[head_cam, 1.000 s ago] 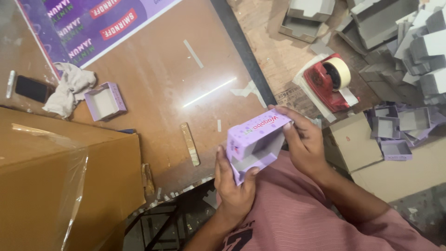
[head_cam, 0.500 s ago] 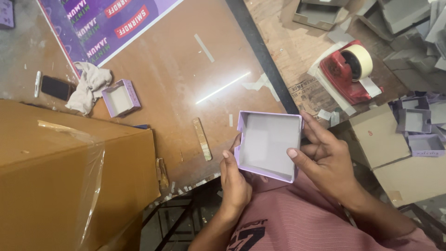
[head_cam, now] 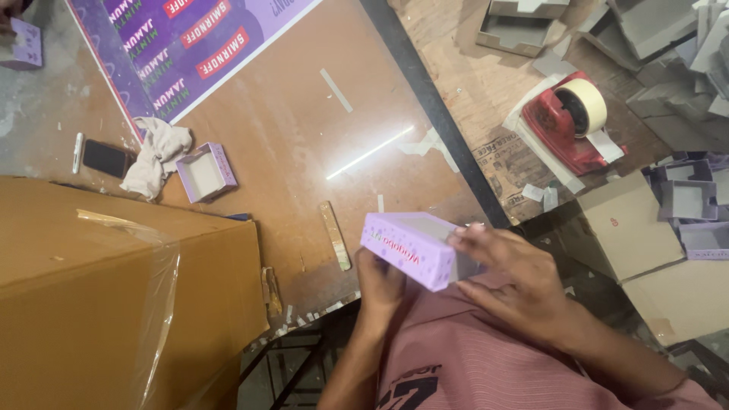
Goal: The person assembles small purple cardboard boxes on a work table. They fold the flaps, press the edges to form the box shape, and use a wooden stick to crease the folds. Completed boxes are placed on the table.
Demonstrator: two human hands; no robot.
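Observation:
A small lilac cardboard box [head_cam: 414,247] with printed side panels is held between both hands just above my lap, tilted so one printed side faces up. My left hand [head_cam: 381,285] grips its near lower edge from below. My right hand [head_cam: 510,277] is clasped over its right end, fingers spread along the top. The box's open face is turned away and hidden.
A large brown carton [head_cam: 114,296] with clear tape stands at the left. On the wooden table [head_cam: 296,129] lie another open lilac box [head_cam: 206,172], a cloth [head_cam: 157,154], a phone [head_cam: 106,158] and a purple poster [head_cam: 190,42]. A red tape dispenser [head_cam: 573,121] and several lilac trays [head_cam: 687,201] sit at the right.
The box has been turned over: half a second ago its open white inside faced up, now a printed side faces up. Both hands shifted their grip slightly.

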